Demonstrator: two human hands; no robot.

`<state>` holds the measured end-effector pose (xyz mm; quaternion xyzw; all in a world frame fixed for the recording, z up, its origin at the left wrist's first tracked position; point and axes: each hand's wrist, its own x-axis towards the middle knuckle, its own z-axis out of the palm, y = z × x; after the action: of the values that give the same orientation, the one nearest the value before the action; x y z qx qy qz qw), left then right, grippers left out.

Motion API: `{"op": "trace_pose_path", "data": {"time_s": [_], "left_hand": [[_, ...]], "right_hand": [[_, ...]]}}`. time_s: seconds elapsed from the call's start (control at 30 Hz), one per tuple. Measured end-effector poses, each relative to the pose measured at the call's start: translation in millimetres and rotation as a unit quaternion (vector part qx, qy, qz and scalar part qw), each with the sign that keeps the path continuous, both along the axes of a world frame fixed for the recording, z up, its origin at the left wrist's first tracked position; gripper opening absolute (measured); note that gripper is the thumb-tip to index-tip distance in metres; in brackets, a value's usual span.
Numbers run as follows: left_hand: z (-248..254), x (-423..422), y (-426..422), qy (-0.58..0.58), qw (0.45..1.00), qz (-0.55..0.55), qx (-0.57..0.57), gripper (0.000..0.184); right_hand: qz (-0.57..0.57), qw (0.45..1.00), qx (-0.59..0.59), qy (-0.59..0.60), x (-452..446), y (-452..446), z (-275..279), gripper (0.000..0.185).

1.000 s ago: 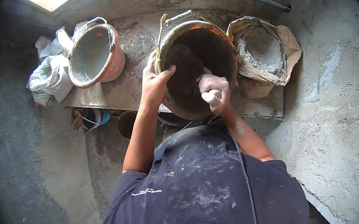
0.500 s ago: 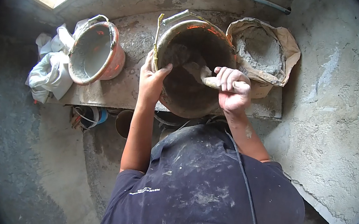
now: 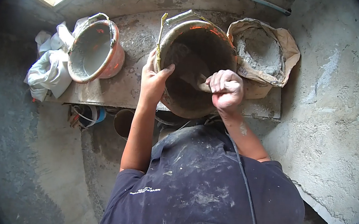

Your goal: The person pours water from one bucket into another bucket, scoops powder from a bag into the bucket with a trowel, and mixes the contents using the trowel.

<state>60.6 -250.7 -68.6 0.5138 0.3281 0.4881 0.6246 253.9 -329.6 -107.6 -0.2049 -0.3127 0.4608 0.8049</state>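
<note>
On a rough slab against the curved wall, we see the large bucket [image 3: 187, 108] standing directly in front of the person, its mouth tipped toward us. The left hand [image 3: 154, 79] is clamped on its left rim, thumb inside and fingers around the outside. The right hand [image 3: 227, 90] makes a fist around the handle of a tool [image 3: 204, 87], over the bucket's right side. The tool's head points into the dark interior, where we cannot make out its shape.

As for how far things are, we judge the work with the tool to be under way: the bucket is braced, the tool is gripped and inside the mouth. How much is left we cannot tell, since shadow hides the bottom and whatever lies there.

Just beside the bucket, on its right, the paper sack [image 3: 289, 65] is already open, with grey powder [image 3: 259, 50] inside and a hollow in the middle, so we judge some has been taken out. Well to the left, the smaller orange bucket [image 3: 114, 63] is tilted, grey within, with neither hand on it, next to white bags [image 3: 52, 74].
</note>
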Motion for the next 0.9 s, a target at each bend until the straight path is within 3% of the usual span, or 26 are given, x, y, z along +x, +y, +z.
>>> {"op": "trace_pose_path", "data": {"time_s": [0.3, 0.5, 0.63, 0.8, 0.9], "left_hand": [[4.6, 0.9, -7.3, 0.016, 1.0, 0.013, 0.008, 0.062], [2.8, 0.4, -8.4, 0.03, 0.999, 0.013, 0.008, 0.061], [3.5, 0.9, -8.2, 0.021, 1.0, 0.01, 0.008, 0.062], [-0.5, -1.2, -3.7, 0.017, 1.0, 0.005, 0.001, 0.063], [-2.1, 1.3, 0.6, 0.022, 1.0, 0.0, 0.005, 0.064]], "right_hand": [[-0.063, 0.996, -0.002, -0.07, 17.7, 38.7, -16.2, 0.02], [-0.103, 0.976, 0.127, -0.143, 34.0, 57.7, 13.0, 0.016], [-0.092, 0.97, 0.106, -0.198, 28.7, 49.9, -8.6, 0.014], [-0.061, 0.974, 0.063, -0.211, 5.5, 14.8, -23.2, 0.039], [-0.025, 0.979, 0.072, -0.188, 1.1, 5.8, -18.9, 0.025]]}}
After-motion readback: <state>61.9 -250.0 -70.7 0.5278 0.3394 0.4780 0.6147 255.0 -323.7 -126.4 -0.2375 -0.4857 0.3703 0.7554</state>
